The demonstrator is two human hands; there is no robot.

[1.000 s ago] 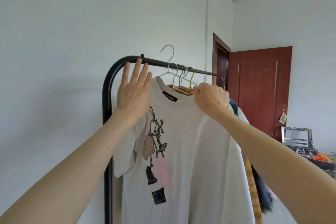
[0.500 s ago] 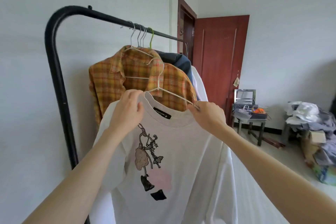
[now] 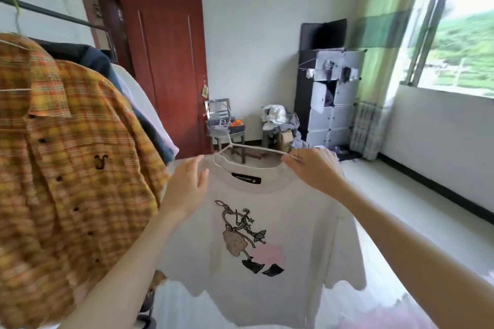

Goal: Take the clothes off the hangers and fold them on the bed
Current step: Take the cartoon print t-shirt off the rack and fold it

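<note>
The white T-shirt (image 3: pixel 256 243) is off the rack now — half a second ago it hung just in front of the plaid shirt, and I have since swung it to the right, out over the open floor, so the red door (image 3: pixel 165 67) sits behind and to the left of it. The shirt is still on its thin white hanger (image 3: pixel 256 147), printed front toward me. My right hand (image 3: pixel 315 168) pinches the right arm of the hanger at the shoulder, fingers curled tight on the wire. My left hand (image 3: pixel 187 184) rests against the left shoulder of the shirt with the fingers fairly straight — whether the thumb is hooked on the fabric I cannot tell, as the view is blurred there. The orange plaid shirt (image 3: pixel 66 168) hangs near left on the black rail (image 3: pixel 53 12), with darker clothes behind it. Far across the room stands a white cube cabinet (image 3: pixel 334 99) beside the window (image 3: pixel 459 48).
</note>
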